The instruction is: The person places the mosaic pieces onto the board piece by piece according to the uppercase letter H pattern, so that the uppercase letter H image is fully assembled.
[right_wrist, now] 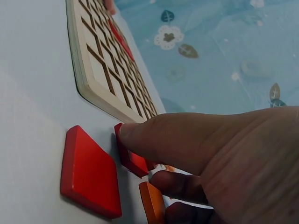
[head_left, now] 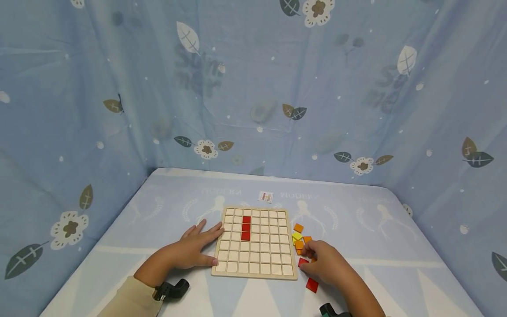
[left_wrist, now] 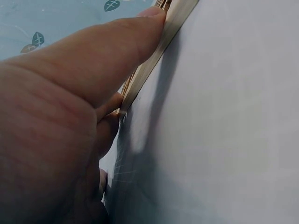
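A wooden grid board lies flat on the table, with three red square tiles in a column within its cells. My left hand is spread at the board's left side, its thumb and fingertips on the edge. Beyond the right side, my right hand has thumb and index finger at a red tile, pinching it close to the table. Another loose red tile lies nearer to me. An orange tile is beside the fingers; the hand hides part of the pile.
Several orange tiles and a yellow tile are scattered along the board's right edge. A small printed card lies behind the board. Patterned blue cloth walls in the back and both sides of the table.
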The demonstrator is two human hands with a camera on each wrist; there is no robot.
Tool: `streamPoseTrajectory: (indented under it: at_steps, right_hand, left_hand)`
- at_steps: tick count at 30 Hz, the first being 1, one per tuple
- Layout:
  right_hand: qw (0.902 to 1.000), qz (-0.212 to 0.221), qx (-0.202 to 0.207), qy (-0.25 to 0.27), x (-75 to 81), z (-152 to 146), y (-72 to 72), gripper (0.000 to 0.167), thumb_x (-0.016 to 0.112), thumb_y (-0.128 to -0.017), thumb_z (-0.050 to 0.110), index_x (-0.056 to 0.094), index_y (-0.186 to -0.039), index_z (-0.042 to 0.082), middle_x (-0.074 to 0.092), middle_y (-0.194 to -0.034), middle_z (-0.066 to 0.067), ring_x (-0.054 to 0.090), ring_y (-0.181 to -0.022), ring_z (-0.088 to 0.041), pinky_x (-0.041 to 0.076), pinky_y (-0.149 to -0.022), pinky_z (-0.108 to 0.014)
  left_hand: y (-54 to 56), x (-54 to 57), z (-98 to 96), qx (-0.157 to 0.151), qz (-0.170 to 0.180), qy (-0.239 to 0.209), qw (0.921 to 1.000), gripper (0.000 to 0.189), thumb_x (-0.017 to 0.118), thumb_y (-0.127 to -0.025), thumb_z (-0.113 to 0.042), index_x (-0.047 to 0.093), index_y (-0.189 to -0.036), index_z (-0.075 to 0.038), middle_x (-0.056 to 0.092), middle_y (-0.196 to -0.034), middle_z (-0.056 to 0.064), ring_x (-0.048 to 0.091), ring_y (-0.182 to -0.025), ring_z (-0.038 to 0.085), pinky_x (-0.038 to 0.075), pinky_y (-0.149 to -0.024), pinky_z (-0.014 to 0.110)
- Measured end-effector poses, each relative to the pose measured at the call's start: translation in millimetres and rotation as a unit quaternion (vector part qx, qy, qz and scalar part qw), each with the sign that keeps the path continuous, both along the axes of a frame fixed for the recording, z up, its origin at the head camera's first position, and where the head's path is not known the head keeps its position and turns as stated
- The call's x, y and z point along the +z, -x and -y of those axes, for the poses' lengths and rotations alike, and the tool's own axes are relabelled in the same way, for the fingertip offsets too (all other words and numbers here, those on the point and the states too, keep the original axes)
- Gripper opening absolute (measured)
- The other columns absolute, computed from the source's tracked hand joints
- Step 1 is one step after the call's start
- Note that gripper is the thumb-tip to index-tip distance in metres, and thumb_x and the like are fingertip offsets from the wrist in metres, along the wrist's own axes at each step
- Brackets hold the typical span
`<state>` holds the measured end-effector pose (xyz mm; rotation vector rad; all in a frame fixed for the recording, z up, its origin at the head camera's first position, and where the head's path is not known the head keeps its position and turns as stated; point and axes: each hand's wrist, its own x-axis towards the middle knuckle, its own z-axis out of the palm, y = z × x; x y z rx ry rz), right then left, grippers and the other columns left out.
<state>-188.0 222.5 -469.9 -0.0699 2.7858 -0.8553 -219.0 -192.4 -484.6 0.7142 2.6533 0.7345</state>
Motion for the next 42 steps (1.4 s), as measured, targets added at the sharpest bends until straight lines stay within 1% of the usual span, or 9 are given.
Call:
streamPoseTrajectory:
  at_steps: [3,6,9,14,17,21,27,35,42]
  right_hand:
    - [0.9999,0.003,0.0,-0.011,0.6,-2.0,-0.6,0.025,0.091,-0.08,0.023,0.07,-0.093,0.021,0.061,-0.094,0.003,0.054,-0.086,-0.018,0.049,-0.08,-0.038]
    - [0.9998,0.006,0.001,-0.016,0.8,-4.0,-2.4,0.024,0.091,-0.08,0.024,0.071,-0.092,0.023,0.061,-0.096,0.003,0.054,-0.087,-0.017,0.049,-0.082,-0.038]
    - [0.9999,0.005,0.005,-0.011,1.3,-5.3,-4.5,0.024,0.091,-0.08,0.022,0.071,-0.093,0.024,0.061,-0.096,0.004,0.054,-0.088,-0.017,0.049,-0.081,-0.037]
    - [0.9997,-0.002,0.023,0.007,1.9,-4.9,-5.4,0.023,0.089,-0.081,0.015,0.071,-0.094,0.023,0.06,-0.096,0.005,0.053,-0.087,-0.016,0.048,-0.079,-0.035]
    - [0.9995,-0.002,0.029,0.005,1.3,-4.6,-4.7,0.022,0.087,-0.082,0.012,0.071,-0.094,0.023,0.06,-0.095,0.005,0.053,-0.087,-0.016,0.047,-0.078,-0.034]
    - [0.9996,0.003,0.028,0.001,0.6,-5.7,-4.3,0.021,0.085,-0.084,0.011,0.07,-0.094,0.023,0.06,-0.095,0.004,0.053,-0.086,-0.016,0.046,-0.078,-0.034]
    - [0.9997,0.012,0.02,0.002,0.1,-5.9,-5.2,0.019,0.083,-0.084,0.01,0.071,-0.093,0.022,0.06,-0.092,0.003,0.054,-0.086,-0.018,0.047,-0.077,-0.035]
    - [0.9998,-0.014,0.01,-0.007,-0.1,-3.7,-4.9,0.019,0.083,-0.083,0.012,0.073,-0.096,0.021,0.06,-0.094,0.003,0.054,-0.085,-0.016,0.049,-0.077,-0.035]
    - [0.999,-0.043,0.009,0.0,-1.2,-0.9,-6.2,0.019,0.085,-0.083,0.015,0.072,-0.096,0.022,0.061,-0.088,0.006,0.053,-0.079,-0.014,0.046,-0.07,-0.031]
  left_hand:
    - [0.5,-0.5,-1.2,0.0,-0.001,0.001,1.0,0.098,0.077,-0.088,-0.059,0.031,-0.167,-0.023,0.016,-0.176,-0.004,-0.008,-0.161,0.047,-0.002,-0.124,0.07]
    - [1.0,-1.2,-2.4,0.002,0.003,0.003,1.0,0.099,0.077,-0.087,-0.061,0.03,-0.167,-0.025,0.016,-0.176,-0.006,-0.009,-0.161,0.045,-0.002,-0.125,0.068]
    - [1.4,-1.4,-2.0,0.001,0.004,0.001,1.0,0.1,0.077,-0.087,-0.06,0.03,-0.167,-0.024,0.016,-0.176,-0.005,-0.009,-0.161,0.046,-0.002,-0.125,0.07]
    - [0.1,0.3,1.5,0.008,0.005,0.007,0.9999,0.101,0.077,-0.086,-0.062,0.03,-0.167,-0.024,0.017,-0.176,-0.004,-0.008,-0.161,0.047,-0.001,-0.124,0.071]
    - [-0.5,1.8,2.7,0.009,0.008,0.002,0.9999,0.101,0.078,-0.086,-0.062,0.03,-0.167,-0.024,0.017,-0.176,-0.003,-0.008,-0.161,0.047,-0.001,-0.123,0.072]
    - [0.1,3.1,2.2,0.007,0.013,-0.012,0.9998,0.101,0.079,-0.086,-0.059,0.031,-0.167,-0.023,0.017,-0.176,-0.003,-0.009,-0.16,0.047,-0.002,-0.123,0.073]
    - [-0.1,3.7,1.1,0.011,0.016,-0.015,0.9997,0.1,0.08,-0.086,-0.057,0.032,-0.167,-0.023,0.016,-0.176,-0.003,-0.009,-0.161,0.047,-0.002,-0.123,0.073]
    - [-1.2,5.2,0.8,0.01,0.015,-0.013,0.9997,0.099,0.08,-0.087,-0.056,0.032,-0.167,-0.022,0.016,-0.176,-0.003,-0.008,-0.161,0.047,-0.002,-0.124,0.072]
    - [-2.5,7.0,-0.6,0.027,0.025,-0.011,0.9993,0.099,0.082,-0.085,-0.054,0.033,-0.166,-0.024,0.017,-0.176,-0.005,-0.007,-0.161,0.046,-0.001,-0.124,0.073]
